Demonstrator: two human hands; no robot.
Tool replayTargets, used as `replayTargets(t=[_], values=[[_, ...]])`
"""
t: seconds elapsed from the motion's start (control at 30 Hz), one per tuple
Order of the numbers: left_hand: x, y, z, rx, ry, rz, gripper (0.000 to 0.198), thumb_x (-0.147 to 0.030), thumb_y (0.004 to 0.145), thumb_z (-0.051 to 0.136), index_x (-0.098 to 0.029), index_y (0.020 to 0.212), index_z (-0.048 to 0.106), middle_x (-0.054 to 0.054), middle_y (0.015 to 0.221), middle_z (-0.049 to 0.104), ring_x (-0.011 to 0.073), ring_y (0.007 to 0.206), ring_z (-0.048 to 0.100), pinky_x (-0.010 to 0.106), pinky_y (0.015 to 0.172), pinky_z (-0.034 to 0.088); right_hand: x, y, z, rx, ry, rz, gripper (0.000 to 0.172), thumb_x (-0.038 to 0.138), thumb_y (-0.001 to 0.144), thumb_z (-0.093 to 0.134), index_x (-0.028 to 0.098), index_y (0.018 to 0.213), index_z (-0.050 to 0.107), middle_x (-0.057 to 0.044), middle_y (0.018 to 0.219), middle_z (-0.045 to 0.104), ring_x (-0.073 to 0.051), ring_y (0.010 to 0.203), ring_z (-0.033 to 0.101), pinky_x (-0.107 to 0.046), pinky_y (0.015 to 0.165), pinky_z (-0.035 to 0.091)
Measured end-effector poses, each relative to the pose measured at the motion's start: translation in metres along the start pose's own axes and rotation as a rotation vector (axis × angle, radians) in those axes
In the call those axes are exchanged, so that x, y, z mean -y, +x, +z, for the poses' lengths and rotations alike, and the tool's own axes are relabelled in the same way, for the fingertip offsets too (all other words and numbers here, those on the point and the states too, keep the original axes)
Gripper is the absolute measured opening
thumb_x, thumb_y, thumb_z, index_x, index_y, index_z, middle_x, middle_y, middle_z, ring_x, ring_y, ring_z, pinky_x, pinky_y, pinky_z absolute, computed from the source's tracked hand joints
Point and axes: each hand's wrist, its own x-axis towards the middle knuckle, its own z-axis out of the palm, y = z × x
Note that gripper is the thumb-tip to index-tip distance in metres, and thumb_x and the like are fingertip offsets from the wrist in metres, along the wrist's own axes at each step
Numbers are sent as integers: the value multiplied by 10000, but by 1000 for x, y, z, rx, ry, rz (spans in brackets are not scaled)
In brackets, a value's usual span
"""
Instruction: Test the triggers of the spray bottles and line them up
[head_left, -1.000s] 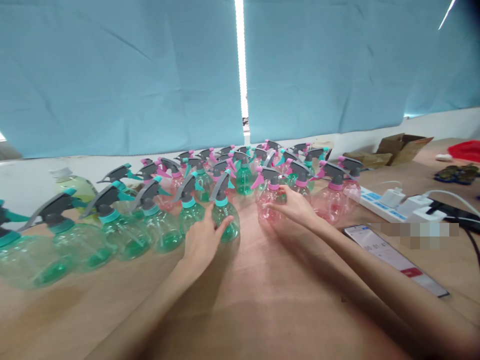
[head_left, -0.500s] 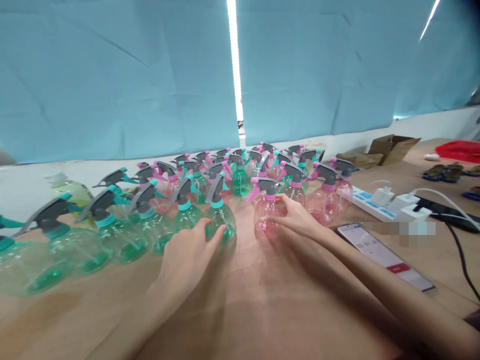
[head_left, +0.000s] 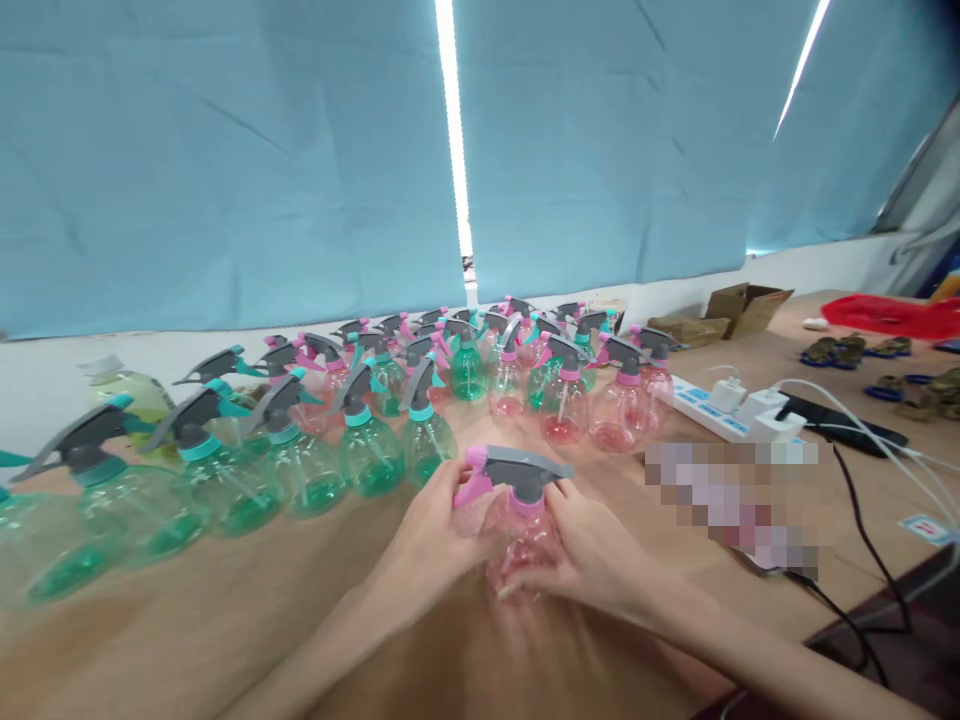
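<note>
Both my hands hold one pink spray bottle point(head_left: 517, 535) with a grey trigger head and pink collar, close in front of me over the brown table point(head_left: 225, 620). My left hand point(head_left: 435, 530) wraps its left side, fingers near the pink nozzle. My right hand point(head_left: 589, 545) grips its right side and lower body. Behind it stand a row of green spray bottles point(head_left: 367, 455) and a group of pink spray bottles point(head_left: 615, 415).
Many more green and pink spray bottles fill the table's back, up to the blue curtain. A white power strip point(head_left: 720, 405) with plugs and black cables point(head_left: 862, 530) lies at the right. A cardboard box point(head_left: 739, 305) and a red item point(head_left: 892, 315) sit far right.
My right hand drew the pink bottle out of the group toward me. My left hand left the green bottle and closed on the pink one. The view swung right.
</note>
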Motion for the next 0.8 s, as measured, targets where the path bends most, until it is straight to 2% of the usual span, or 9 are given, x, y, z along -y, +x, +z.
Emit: replayTargets(t=[0.1,0.2,0.27,0.37,0.5,0.57,0.63,0.7,0.8], values=[[1,-1,4,-48,-172,-49,465,-445,791,650,-235,1180,504,74,1206,632,246,1055,625,395,907,503,4,-7,17,-87,-22,48,711,650,657,711,195,1171,527,-135,1095,609,-334,925,649,-484,749,541],[4,-5,4,-226,-27,-6,594,-477,806,634,-208,1287,411,115,1259,571,272,1162,558,447,982,455,6,-13,32,-152,13,-11,780,606,711,688,206,1329,429,-165,1232,581,-374,1116,592,-527,857,533],[4,-8,2,-307,112,81,554,-467,846,583,-209,1299,398,118,1288,534,273,1212,515,463,1024,417,8,-18,38,-155,48,-58,806,578,755,663,250,1413,334,-147,1318,549,-356,1205,549,-521,921,521],[-2,-12,-2,-261,184,148,543,-413,848,569,-224,1322,382,113,1335,515,276,1242,500,473,1036,408,11,-28,44,-155,69,-52,785,531,838,595,314,1482,203,-109,1321,568,-319,1184,579,-494,909,547],[-10,-13,-2,-191,40,64,719,-392,749,686,-214,1359,349,126,1387,509,290,1214,536,461,1018,435,17,-42,56,-227,-49,-135,911,495,851,602,315,1528,21,-134,1384,524,-363,1211,556,-560,931,520],[-11,-13,-1,-169,-54,10,644,-415,773,668,-218,1325,401,105,1268,600,248,1017,635,412,907,503,21,-46,66,-255,-104,-196,972,492,837,624,287,1536,-20,-163,1434,471,-410,1238,521,-610,935,494],[-10,-14,-1,-143,-107,1,520,-419,816,615,-230,1276,464,54,1053,674,194,807,651,354,777,530,26,-48,76,-274,-134,-254,1014,479,835,631,231,1541,-54,-203,1433,465,-438,1223,526,-616,896,511],[-9,-15,-3,-152,-122,21,431,-371,811,593,-233,1213,523,13,896,669,173,731,626,320,718,520,31,-47,82,-282,-150,-301,1020,441,846,622,183,1538,-82,-230,1425,466,-439,1234,517,-610,890,518],[-9,-14,-9,-208,-118,35,396,-265,737,559,-231,1130,584,5,876,660,166,706,600,301,675,506,34,-43,77,-228,-124,-354,977,395,855,609,192,1535,-63,-222,1445,443,-398,1301,463,-589,952,495]])
